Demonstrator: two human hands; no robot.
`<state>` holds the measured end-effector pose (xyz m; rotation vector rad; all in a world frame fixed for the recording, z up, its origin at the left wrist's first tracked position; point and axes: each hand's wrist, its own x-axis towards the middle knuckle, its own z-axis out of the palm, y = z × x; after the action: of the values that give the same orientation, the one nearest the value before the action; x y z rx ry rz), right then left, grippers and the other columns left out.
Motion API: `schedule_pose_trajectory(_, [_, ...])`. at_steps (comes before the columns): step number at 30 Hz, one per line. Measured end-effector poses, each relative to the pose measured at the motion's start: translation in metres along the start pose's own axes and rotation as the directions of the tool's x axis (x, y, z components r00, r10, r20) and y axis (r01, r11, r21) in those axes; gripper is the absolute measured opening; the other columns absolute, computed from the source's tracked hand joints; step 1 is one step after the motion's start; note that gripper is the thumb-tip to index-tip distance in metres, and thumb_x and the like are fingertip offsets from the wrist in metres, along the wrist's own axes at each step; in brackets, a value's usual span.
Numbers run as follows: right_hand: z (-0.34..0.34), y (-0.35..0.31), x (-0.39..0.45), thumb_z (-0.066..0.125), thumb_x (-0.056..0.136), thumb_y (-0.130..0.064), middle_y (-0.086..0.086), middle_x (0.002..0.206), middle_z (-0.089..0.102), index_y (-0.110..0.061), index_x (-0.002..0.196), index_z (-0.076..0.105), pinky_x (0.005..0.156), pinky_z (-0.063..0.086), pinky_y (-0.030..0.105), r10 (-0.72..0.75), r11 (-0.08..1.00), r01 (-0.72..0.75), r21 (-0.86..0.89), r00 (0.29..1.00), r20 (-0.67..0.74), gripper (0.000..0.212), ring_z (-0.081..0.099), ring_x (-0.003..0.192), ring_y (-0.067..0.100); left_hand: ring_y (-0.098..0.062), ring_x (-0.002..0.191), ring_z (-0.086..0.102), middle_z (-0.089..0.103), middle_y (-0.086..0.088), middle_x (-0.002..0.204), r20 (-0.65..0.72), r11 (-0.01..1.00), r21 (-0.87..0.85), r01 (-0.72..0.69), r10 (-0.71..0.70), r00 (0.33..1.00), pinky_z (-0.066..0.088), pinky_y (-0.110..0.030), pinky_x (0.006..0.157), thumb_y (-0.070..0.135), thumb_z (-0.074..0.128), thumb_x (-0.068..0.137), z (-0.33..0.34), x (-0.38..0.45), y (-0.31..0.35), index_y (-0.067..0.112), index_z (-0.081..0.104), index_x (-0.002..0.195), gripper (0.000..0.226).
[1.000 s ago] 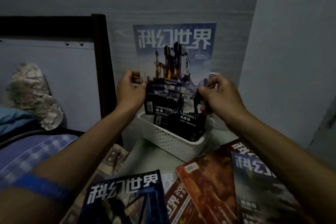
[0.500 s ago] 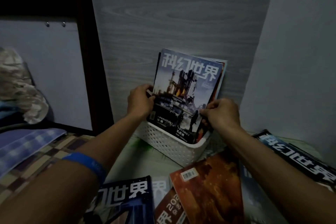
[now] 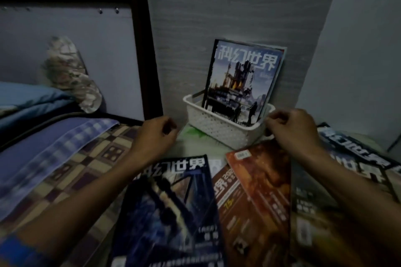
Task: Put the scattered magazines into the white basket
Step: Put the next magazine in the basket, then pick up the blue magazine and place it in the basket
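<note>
Head view: your left hand hovers loosely curled, holding nothing, left of the white basket at frame centre. Your right hand, fingers bent, touches its right rim. One magazine stands inside; the scattered magazines lie below.

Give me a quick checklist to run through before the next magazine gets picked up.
1. Last magazine stands in the basket, leaning on the wall: ok.
2. Left hand holds nothing, fingers loosely curled: ok.
3. Right hand free: cannot tell; its fingers sit at the basket's rim by the orange magazine.
4. Room left in the basket in front of the standing magazine: ok.
5. Magazines still lying loose, such as the blue magazine: not ok, task unfinished.
</note>
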<state>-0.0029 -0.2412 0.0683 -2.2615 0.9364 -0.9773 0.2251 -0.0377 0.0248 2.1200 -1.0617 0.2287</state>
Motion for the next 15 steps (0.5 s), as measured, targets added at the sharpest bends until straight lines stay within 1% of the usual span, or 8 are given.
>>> schedule_pose_trajectory(3, [-0.003,-0.026,-0.032,0.067,0.088,-0.021,-0.006,0.066,0.068,-0.023,0.071,0.070,0.057,0.053,0.029,-0.010,0.999,0.024,-0.049,0.962,0.272,0.018,0.063,0.056,0.008,-0.025,0.075,0.065,0.065,-0.001,0.075,0.185,0.973,0.222,0.059,-0.102,0.977,0.047,-0.032,0.059,0.027,0.067,0.081,-0.019,-0.051,-0.024,0.019,0.068,0.080,0.008])
schedule_pose_trajectory(5, [0.000,-0.042,-0.055,0.066,0.091,-0.031,-0.005,0.073,0.070,-0.023,0.078,0.070,0.052,0.052,0.025,0.047,0.995,0.005,-0.100,0.859,0.509,0.015,0.067,0.060,0.008,-0.025,0.071,0.062,0.064,-0.004,0.074,0.185,0.943,0.321,0.088,-0.154,0.971,0.037,-0.029,0.053,0.033,0.066,0.083,-0.028,-0.069,-0.032,0.017,0.066,0.082,0.016])
schedule_pose_trajectory(8, [0.014,-0.049,-0.096,0.066,0.089,-0.038,-0.003,0.077,0.070,-0.024,0.081,0.065,0.054,0.051,0.023,0.161,0.969,0.015,-0.245,0.716,0.679,0.016,0.068,0.067,0.009,-0.018,0.067,0.054,0.064,-0.003,0.082,0.227,0.916,0.362,0.172,-0.265,0.937,0.034,-0.026,0.051,0.041,0.068,0.082,-0.034,-0.085,-0.041,0.022,0.057,0.084,0.022])
schedule_pose_trajectory(10, [0.020,-0.052,-0.118,0.068,0.086,-0.038,-0.003,0.077,0.067,-0.025,0.080,0.061,0.055,0.048,0.025,0.174,0.961,0.034,-0.273,0.694,0.699,0.016,0.066,0.070,0.011,-0.012,0.069,0.057,0.059,0.006,0.080,0.257,0.926,0.208,0.314,-0.362,0.896,0.041,-0.024,0.053,0.040,0.076,0.078,-0.040,-0.090,-0.038,0.028,0.051,0.089,0.030])
schedule_pose_trajectory(11, [0.021,-0.053,-0.123,0.070,0.084,-0.039,-0.005,0.076,0.065,-0.026,0.077,0.059,0.054,0.045,0.025,0.166,0.964,0.033,-0.264,0.701,0.693,0.018,0.063,0.069,0.010,-0.014,0.073,0.063,0.062,0.005,0.083,0.257,0.904,0.010,0.427,-0.415,0.873,0.047,-0.025,0.055,0.033,0.080,0.076,-0.045,-0.091,-0.034,0.027,0.052,0.095,0.035])
schedule_pose_trajectory(13, [0.019,-0.057,-0.130,0.071,0.083,-0.041,-0.008,0.073,0.061,-0.030,0.074,0.054,0.050,0.038,0.021,0.171,0.976,-0.026,-0.215,0.707,0.686,0.022,0.058,0.066,0.005,-0.021,0.079,0.071,0.070,-0.006,0.092,0.304,0.683,-0.400,0.611,-0.530,0.792,0.055,-0.027,0.055,0.019,0.083,0.075,-0.055,-0.091,-0.023,0.019,0.056,0.107,0.042])
schedule_pose_trajectory(14, [0.017,-0.059,-0.133,0.071,0.083,-0.042,-0.008,0.074,0.061,-0.031,0.074,0.053,0.050,0.037,0.020,0.183,0.979,-0.065,-0.194,0.706,0.685,0.023,0.057,0.066,0.004,-0.022,0.079,0.073,0.073,-0.009,0.095,0.365,0.589,-0.498,0.637,-0.524,0.770,0.056,-0.026,0.055,0.017,0.081,0.076,-0.059,-0.093,-0.017,0.016,0.061,0.109,0.038])
schedule_pose_trajectory(15, [0.017,-0.059,-0.136,0.072,0.083,-0.041,-0.007,0.076,0.061,-0.031,0.074,0.053,0.051,0.038,0.021,0.190,0.980,-0.092,-0.178,0.706,0.682,0.023,0.058,0.067,0.005,-0.020,0.079,0.075,0.076,-0.007,0.095,0.430,0.607,-0.481,0.632,-0.465,0.774,0.057,-0.028,0.060,0.018,0.077,0.079,-0.060,-0.096,-0.012,0.020,0.067,0.107,0.030])
